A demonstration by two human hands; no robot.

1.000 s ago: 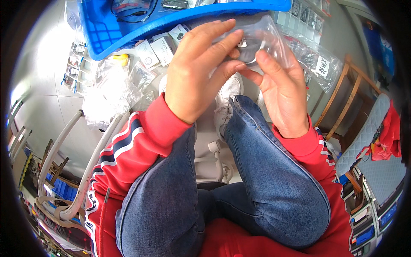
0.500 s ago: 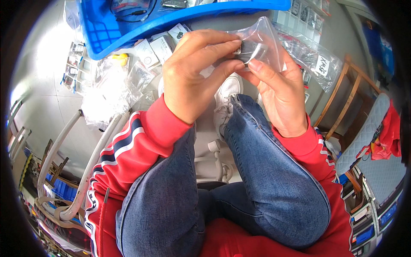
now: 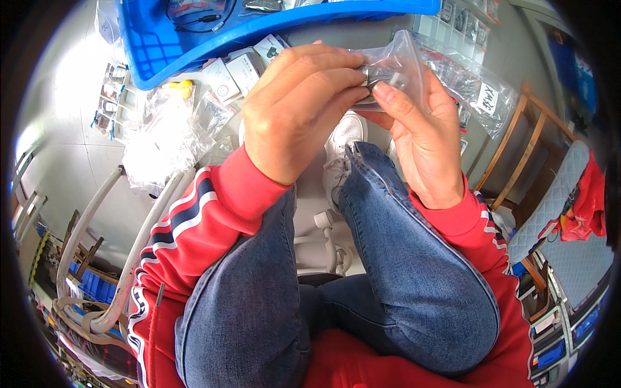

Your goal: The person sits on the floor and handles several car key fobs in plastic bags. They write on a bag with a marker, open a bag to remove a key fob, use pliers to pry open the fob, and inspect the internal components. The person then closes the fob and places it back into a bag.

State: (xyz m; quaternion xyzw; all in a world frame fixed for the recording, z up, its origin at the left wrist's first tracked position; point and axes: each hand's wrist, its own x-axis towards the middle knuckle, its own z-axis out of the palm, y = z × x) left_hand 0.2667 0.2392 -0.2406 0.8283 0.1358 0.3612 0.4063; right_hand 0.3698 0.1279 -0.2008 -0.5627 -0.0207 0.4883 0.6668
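In front of me, above my knees, a small clear plastic bag (image 3: 407, 55) is held between both hands. My right hand (image 3: 427, 139) grips it from the right, thumb on the near side and fingers behind. My left hand (image 3: 297, 107) is closed at the bag's left side, its fingertips and thumb pinched on a small dark item with a shiny metal part (image 3: 370, 76). My fingers cover much of that item, so its kind cannot be made out. The item lies at or inside the bag's left end.
A blue plastic bin (image 3: 155, 71) with cables and packets stands beyond my hands. Small white boxes (image 3: 244, 72) and a heap of clear bags (image 3: 162, 139) lie near it. Bagged parts (image 3: 485, 97) are at the right, by a wooden frame (image 3: 517, 142). A metal chair frame (image 3: 139, 249) stands left.
My left fingers have shifted slightly and closed further over the dark item, so less of it shows. The bag's top has dipped a little; my right thumb has moved slightly.
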